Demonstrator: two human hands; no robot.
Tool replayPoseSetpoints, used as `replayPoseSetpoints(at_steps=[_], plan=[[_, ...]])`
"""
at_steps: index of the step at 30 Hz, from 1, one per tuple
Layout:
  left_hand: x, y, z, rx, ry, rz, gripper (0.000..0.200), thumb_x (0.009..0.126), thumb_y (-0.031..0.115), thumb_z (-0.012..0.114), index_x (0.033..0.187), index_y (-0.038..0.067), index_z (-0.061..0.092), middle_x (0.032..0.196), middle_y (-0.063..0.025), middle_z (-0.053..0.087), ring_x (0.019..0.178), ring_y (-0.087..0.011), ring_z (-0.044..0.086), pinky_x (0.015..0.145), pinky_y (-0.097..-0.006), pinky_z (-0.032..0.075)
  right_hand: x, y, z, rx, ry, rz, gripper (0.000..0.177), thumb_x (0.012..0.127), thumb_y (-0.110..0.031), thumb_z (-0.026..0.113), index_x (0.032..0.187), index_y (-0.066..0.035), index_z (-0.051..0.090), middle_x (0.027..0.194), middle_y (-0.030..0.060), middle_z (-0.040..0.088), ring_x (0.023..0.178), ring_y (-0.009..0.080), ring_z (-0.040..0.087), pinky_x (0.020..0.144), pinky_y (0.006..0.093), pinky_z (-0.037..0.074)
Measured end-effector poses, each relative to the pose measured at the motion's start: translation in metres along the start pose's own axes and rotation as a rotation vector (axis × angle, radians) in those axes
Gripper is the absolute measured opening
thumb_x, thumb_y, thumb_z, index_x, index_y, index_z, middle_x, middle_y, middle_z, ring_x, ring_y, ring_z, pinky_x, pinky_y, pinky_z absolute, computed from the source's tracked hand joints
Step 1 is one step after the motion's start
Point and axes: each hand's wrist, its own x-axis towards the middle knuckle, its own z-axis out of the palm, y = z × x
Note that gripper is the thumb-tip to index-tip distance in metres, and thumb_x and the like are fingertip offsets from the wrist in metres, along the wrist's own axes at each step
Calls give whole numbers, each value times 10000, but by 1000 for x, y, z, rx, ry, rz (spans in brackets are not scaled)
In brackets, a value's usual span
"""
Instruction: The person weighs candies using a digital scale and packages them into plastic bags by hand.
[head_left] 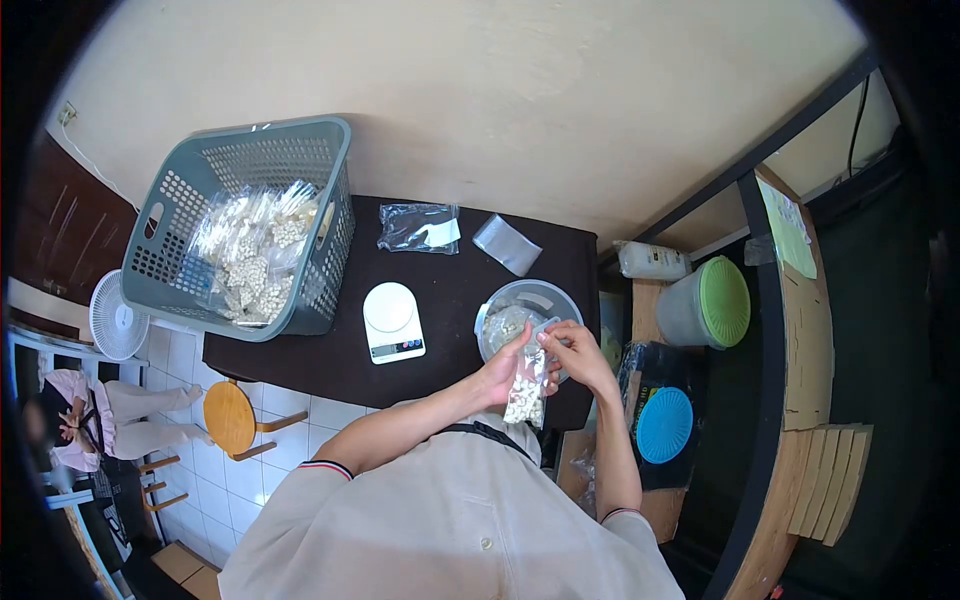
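My left hand (pixel 507 366) and my right hand (pixel 575 352) both pinch the top of a small clear plastic bag (pixel 526 388) partly filled with small white pieces. The bag hangs between them just in front of a clear round bowl (pixel 530 298) holding more white pieces. A white digital kitchen scale (pixel 392 321) sits left of the bowl on the dark table (pixel 450 280).
A grey plastic basket (pixel 240 225) full of filled clear bags stands at the table's left end. Loose empty bags (pixel 420 227) and a grey pouch (pixel 506 244) lie at the back. To the right are a green-lidded bucket (pixel 707 304) and a blue lid (pixel 664 424). A wooden stool (pixel 229 418) and a person (pixel 95 415) are at left.
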Motion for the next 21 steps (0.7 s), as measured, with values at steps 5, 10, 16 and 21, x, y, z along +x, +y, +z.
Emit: replayPoseSetpoints(at_steps=[5,10,16,21], plan=[[1,-5,-8,-57,66,-75,785,907,782,548,1050,17,654,948,-160,686,860,-337,705,831,-494,592,6,12,2,-79,-20,172,400,990,-242,717,760,76,642,880,106,616,647,130,653,551,272,534],[-1,-2,-6,20,57,-88,767,934,770,509,1069,30,658,946,-153,692,856,-320,702,818,-481,593,2,17,4,-19,14,105,377,979,-215,711,738,66,640,901,119,684,669,139,641,575,296,516],[-7,-7,-6,281,-13,-27,622,970,637,593,1206,62,617,980,-117,688,866,-255,690,814,-428,581,-10,-8,-1,47,26,-10,253,977,-124,690,803,61,687,1112,122,712,860,125,642,734,297,514],[-24,-6,45,1188,-96,516,476,844,176,886,1165,64,552,931,-47,651,834,-121,652,754,-318,543,-39,-57,-7,181,149,-179,149,946,-85,722,873,44,735,1172,151,702,1011,204,664,878,343,528]])
